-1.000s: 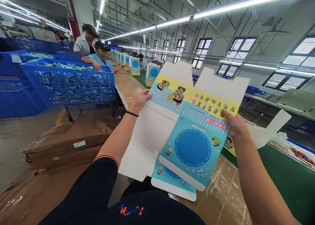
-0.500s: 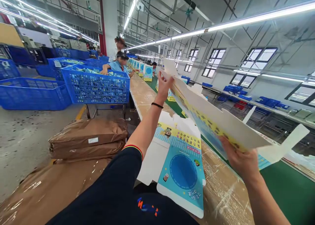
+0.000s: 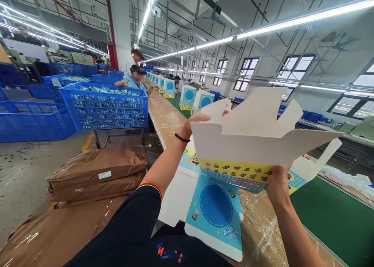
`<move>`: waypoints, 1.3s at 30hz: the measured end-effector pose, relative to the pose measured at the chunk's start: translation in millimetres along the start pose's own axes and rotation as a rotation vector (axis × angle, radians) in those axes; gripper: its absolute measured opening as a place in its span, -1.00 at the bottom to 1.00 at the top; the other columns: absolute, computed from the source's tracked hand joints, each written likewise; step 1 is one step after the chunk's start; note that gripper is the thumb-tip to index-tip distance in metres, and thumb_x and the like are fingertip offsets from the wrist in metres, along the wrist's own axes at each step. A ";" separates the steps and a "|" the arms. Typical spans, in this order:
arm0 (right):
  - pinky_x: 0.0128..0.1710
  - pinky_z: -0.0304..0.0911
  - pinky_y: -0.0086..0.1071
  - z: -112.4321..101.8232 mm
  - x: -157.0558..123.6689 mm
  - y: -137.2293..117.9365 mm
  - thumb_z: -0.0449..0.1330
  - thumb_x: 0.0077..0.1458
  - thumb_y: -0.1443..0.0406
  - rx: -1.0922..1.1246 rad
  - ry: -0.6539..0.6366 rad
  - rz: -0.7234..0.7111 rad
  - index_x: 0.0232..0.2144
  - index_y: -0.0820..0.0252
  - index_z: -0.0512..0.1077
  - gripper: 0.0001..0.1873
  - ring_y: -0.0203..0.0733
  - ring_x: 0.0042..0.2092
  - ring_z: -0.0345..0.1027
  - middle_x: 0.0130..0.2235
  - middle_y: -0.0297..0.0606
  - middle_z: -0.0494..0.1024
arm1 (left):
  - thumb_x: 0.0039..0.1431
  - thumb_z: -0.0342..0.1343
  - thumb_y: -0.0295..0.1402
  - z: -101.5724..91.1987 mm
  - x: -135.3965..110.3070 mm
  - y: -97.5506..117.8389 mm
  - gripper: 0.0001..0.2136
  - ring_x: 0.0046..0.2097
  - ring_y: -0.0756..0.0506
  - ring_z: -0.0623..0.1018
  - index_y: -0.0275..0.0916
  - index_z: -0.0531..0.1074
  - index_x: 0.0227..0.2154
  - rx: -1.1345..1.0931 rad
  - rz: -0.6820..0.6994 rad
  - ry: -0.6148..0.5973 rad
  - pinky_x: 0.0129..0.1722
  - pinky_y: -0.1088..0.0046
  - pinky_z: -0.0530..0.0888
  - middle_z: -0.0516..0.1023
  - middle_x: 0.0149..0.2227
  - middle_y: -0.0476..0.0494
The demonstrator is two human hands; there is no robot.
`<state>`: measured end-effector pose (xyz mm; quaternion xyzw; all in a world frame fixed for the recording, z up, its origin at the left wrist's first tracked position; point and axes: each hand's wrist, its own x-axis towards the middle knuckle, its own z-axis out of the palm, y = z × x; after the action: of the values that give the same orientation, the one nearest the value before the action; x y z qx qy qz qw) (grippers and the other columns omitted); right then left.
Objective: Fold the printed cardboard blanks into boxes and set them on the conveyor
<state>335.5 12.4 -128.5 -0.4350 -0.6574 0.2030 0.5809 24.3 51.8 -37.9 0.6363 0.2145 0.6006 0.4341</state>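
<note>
A printed cardboard box (image 3: 239, 152), white inside with a yellow and blue outside, is held up in front of me with its flaps spread. My left hand (image 3: 198, 123) grips its far left edge; some fingertips show over the rim. My right hand (image 3: 279, 183) clasps the lower right side, its fingers partly hidden beneath the cardboard. Below lies a flat blue box blank (image 3: 216, 208) with a dark blue circle, partly covered by the held box and overhanging the table edge near my body.
A wrapped tabletop (image 3: 166, 117) runs forward beside a green conveyor belt (image 3: 330, 212). Finished-looking boxes (image 3: 187, 97) stand along the belt. On the left are a blue crate (image 3: 108, 107) full of small packets, brown wrapped bundles (image 3: 99, 173) and a co-worker (image 3: 136, 78).
The cardboard in my hands has gone from a nearly flat, tilted sheet to an opened box shape. It has turned, so its yellow printed side faces me.
</note>
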 end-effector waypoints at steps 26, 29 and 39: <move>0.06 0.39 -0.12 66.1 4.5 -56.7 -0.21 0.51 0.22 -1.106 -1.030 0.023 -0.11 0.32 0.66 -0.38 0.15 0.05 0.60 -0.02 0.16 0.69 | -0.17 0.41 0.27 22.1 -32.8 -66.1 -0.27 0.15 -0.41 0.56 -0.18 0.58 -0.05 -0.006 -0.301 -0.104 0.05 0.21 0.55 0.68 -0.05 -0.22; 0.02 0.41 -0.10 74.1 5.2 -58.4 -0.23 0.52 0.19 -1.118 -1.044 0.027 -0.06 0.29 0.66 -0.35 0.17 0.08 0.58 0.03 0.14 0.68 | -0.31 0.56 -0.09 11.6 -28.1 -65.4 -0.35 0.08 -0.36 0.58 -0.21 0.51 -0.11 0.267 -0.404 0.012 0.00 0.26 0.55 0.64 -0.11 -0.16; 0.21 0.30 -0.04 24.9 -1.4 -32.6 -0.04 0.43 0.21 -0.496 -0.236 -0.402 0.04 0.10 0.54 -0.62 0.06 0.14 0.46 0.05 -0.03 0.60 | -0.36 0.48 -0.37 -6.4 -30.8 -73.4 -0.42 -0.06 -0.27 0.62 -0.13 0.39 -0.18 0.463 -0.477 0.107 -0.25 0.37 0.57 0.58 -0.23 0.01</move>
<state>301.1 -0.4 -110.2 -0.3982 -0.8220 -0.0328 0.4058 30.7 68.2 -115.8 0.6176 0.5102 0.4500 0.3946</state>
